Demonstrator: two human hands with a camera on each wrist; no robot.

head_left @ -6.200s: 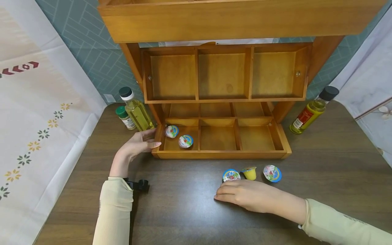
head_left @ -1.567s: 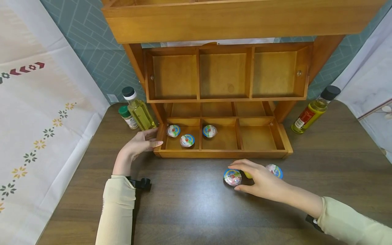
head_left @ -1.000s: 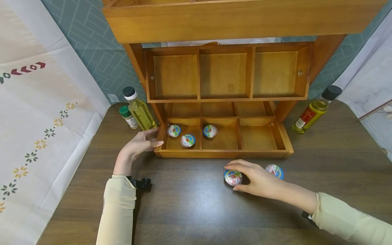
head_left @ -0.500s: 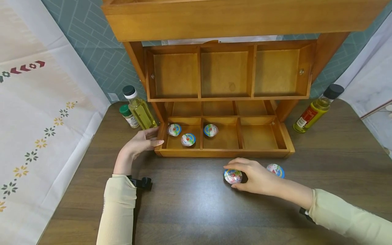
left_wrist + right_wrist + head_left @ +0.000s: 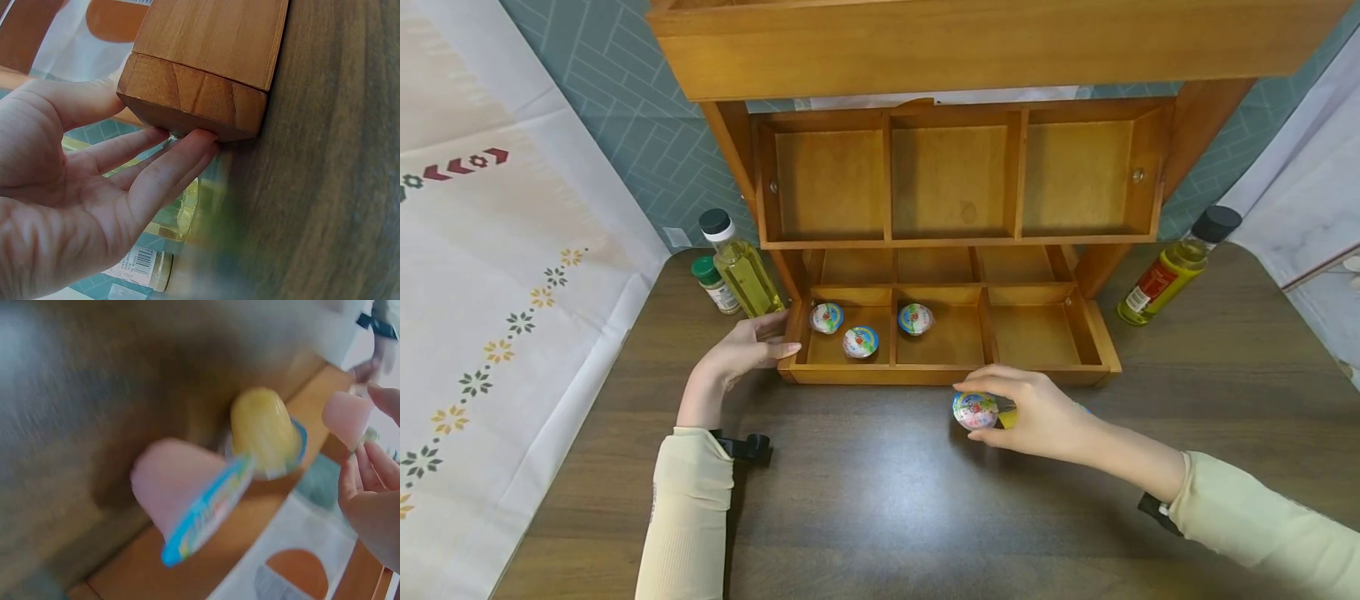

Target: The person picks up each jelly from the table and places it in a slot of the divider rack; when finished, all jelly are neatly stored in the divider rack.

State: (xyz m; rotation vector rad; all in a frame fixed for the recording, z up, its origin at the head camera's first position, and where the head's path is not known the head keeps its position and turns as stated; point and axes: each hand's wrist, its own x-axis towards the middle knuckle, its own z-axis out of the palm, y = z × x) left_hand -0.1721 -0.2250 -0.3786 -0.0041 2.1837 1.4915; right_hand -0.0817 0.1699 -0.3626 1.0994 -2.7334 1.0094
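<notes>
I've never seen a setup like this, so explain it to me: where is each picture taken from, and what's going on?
No machine here, just a person's bare hands. The wide picture comes from a camera on the head, looking down; the closer two come from cameras on the wrists.

The left hand touches the left end of the wooden shelf's lower tray. The right hand has a pink jelly cup in its grip.

On the tabletop nearby are a yellow jelly cup and another pink cup. The tray holds three more: two cups in the left compartment, one in the middle. Oil bottles flank the shelf.
</notes>
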